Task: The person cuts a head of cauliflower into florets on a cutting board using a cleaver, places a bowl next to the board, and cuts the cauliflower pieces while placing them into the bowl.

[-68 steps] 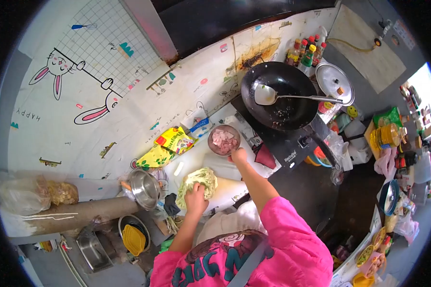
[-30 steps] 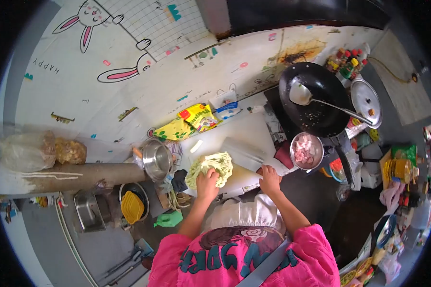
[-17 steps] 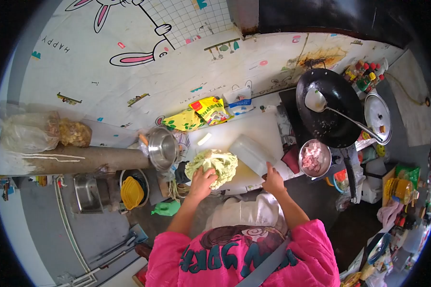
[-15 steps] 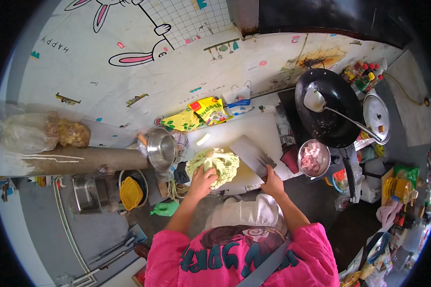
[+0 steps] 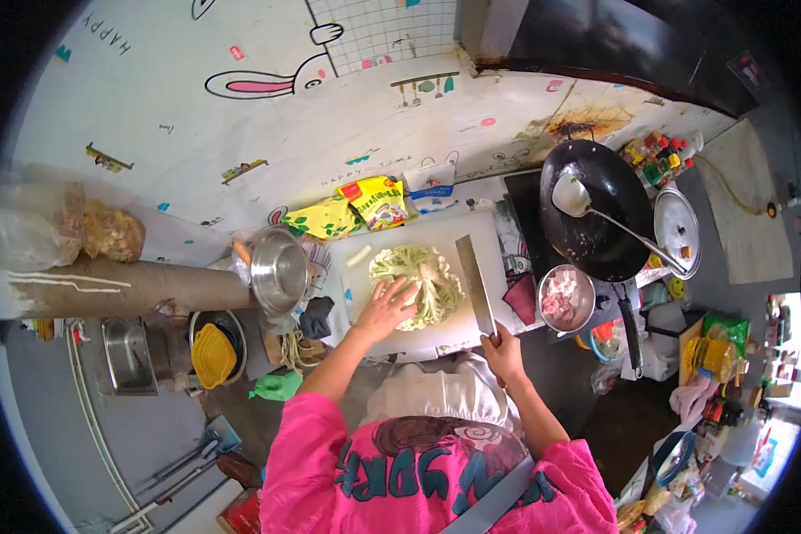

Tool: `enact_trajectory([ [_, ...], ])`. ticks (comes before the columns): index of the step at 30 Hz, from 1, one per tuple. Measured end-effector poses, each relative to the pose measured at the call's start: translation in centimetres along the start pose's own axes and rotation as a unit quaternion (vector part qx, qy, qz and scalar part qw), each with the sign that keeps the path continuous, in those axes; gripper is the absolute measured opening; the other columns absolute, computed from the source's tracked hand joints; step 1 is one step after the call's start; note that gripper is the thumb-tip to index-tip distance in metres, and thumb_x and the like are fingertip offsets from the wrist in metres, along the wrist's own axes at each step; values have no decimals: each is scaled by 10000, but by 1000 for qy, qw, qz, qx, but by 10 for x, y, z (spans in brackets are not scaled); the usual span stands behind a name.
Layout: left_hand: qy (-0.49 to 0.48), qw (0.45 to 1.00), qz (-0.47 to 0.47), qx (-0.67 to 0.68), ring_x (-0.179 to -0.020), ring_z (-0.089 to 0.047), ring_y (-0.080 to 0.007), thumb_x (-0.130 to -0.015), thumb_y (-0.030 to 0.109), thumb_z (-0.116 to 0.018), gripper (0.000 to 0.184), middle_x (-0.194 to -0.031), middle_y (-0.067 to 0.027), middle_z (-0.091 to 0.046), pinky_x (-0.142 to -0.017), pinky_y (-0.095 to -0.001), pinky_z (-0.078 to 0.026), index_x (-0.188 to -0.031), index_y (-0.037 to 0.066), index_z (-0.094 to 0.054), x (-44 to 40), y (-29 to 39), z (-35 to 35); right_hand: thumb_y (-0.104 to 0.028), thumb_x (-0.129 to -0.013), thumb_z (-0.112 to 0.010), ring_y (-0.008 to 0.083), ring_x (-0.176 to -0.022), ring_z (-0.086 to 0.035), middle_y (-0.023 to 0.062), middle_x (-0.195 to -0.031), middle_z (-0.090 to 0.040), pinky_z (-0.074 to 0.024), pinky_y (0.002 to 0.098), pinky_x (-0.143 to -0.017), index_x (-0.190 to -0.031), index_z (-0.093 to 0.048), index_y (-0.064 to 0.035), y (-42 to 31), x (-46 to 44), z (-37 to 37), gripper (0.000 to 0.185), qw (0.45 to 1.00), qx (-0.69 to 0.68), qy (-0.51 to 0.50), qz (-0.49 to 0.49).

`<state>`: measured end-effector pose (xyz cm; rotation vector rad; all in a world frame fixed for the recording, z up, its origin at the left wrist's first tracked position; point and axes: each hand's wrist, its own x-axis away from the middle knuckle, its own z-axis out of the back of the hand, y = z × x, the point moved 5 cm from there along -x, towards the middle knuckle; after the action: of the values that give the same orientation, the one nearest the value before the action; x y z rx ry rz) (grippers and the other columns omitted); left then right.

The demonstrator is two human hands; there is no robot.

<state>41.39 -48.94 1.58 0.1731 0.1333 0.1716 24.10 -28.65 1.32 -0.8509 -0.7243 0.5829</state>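
Observation:
A pale cauliflower lies on the white cutting board with its stalk and green ribs facing up. My left hand is at its left side, fingers spread and touching its edge. To the right, my right hand is closed round the handle of a cleaver. The broad blade stands nearly edge-on to me, over the right part of the board and apart from the cauliflower. A small white piece lies at the board's upper left.
Right of the board are a bowl of cut meat and a black wok with a spatula in it. A steel pot stands left. Yellow packets line the wall behind. A yellow basket sits lower left.
The cauliflower has turned so its stalk side faces up. My left hand has loosened and spread its fingers. The cleaver has gone from lying flatter and slanted to more upright, blade edge-on.

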Motion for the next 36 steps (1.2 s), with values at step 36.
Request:
enact_trajectory([
  [36, 72, 910, 352, 205, -924, -536, -346, -666, 194, -718, 470, -1077, -161, -497, -781, -394, -456, -1071, 21, -553, 8, -14, 2, -73, -854, -550, 89, -383, -424, 16, -495, -457, -350, 246, -372, -960, -502, 36, -43, 12, -23, 160, 941, -254, -205, -92],
])
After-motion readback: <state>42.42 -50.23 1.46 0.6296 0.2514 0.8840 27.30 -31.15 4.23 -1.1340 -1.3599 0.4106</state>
